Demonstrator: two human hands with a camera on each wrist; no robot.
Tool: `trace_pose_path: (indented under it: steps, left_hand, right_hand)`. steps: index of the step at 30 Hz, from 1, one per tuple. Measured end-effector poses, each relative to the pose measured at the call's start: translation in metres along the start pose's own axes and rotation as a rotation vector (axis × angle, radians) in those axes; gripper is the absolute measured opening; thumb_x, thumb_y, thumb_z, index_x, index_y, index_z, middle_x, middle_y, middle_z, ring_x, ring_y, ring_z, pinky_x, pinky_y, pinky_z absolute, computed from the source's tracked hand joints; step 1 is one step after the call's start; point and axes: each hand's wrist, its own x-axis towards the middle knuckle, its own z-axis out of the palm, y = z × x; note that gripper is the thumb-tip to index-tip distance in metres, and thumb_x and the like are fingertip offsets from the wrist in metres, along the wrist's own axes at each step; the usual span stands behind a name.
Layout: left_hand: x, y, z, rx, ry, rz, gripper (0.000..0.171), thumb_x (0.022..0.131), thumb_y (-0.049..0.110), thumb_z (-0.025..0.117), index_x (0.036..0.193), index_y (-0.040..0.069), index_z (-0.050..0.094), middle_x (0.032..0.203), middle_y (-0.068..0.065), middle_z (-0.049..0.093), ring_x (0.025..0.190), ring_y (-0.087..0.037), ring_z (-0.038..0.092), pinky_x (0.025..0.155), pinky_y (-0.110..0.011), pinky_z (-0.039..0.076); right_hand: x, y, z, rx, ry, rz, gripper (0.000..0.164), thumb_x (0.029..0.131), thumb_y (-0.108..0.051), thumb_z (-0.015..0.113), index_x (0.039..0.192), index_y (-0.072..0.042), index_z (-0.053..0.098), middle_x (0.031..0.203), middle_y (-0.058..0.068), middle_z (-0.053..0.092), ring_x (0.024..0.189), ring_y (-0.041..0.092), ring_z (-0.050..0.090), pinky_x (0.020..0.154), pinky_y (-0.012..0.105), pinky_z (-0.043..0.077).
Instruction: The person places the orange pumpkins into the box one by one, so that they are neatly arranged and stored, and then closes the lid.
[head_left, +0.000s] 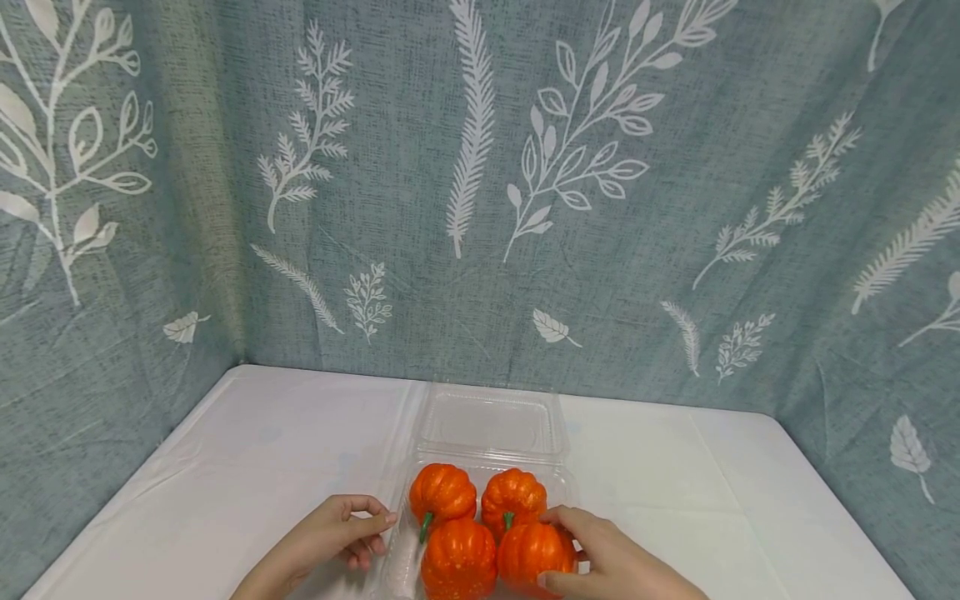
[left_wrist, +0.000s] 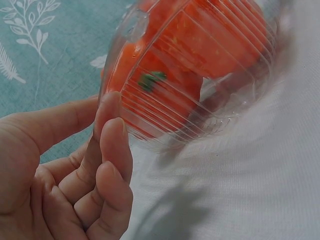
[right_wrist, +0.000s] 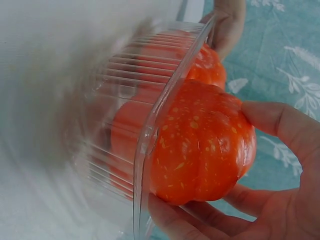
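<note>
A clear plastic clamshell container (head_left: 405, 557) lies with its lid (head_left: 487, 421) folded back. Inside are small orange pumpkins: one at back left (head_left: 442, 492), one at back right (head_left: 513, 500), one at front left (head_left: 459, 560) and one at front right (head_left: 536, 554). My right hand (head_left: 611, 554) grips the front-right pumpkin, thumb on its near side and fingers around its far side; the right wrist view shows this pumpkin (right_wrist: 202, 142) standing above the rim. With thumb and index finger, my left hand (head_left: 330, 533) pinches the container's left rim (left_wrist: 107, 82).
A white cloth (head_left: 712, 492) covers the table under the container. Behind and at both sides hangs a blue-green curtain (head_left: 420, 308) with white leaf prints; the lid reaches close to the table's back edge.
</note>
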Motion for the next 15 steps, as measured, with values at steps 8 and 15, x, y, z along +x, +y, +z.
trace_pose_path:
  steps: [8, 15]
  left_hand:
    - [0.0008, -0.0004, -0.0003, 0.000, -0.004, 0.003, 0.031, 0.091, 0.031, 0.058, 0.093, 0.000, 0.059, 0.062, 0.004, 0.060, 0.047, -0.004, 0.052, 0.048, -0.019, 0.042]
    - [0.0003, 0.0013, -0.0004, -0.002, -0.004, 0.001, 0.029, 0.091, 0.030, 0.058, 0.092, 0.001, 0.059, 0.062, 0.004, 0.060, 0.048, -0.004, 0.052, 0.049, -0.018, 0.042]
  right_hand:
    - [0.0010, -0.0005, -0.0007, -0.009, -0.014, -0.004, 0.038, 0.083, -0.030, 0.064, 0.117, -0.017, 0.054, 0.106, -0.006, 0.058, 0.090, 0.011, 0.054, 0.073, 0.029, 0.048]
    - [0.0023, 0.0003, 0.0002, 0.001, -0.037, 0.026, 0.042, 0.083, -0.032, 0.063, 0.120, -0.014, 0.054, 0.105, -0.006, 0.061, 0.088, 0.010, 0.057, 0.071, 0.029, 0.049]
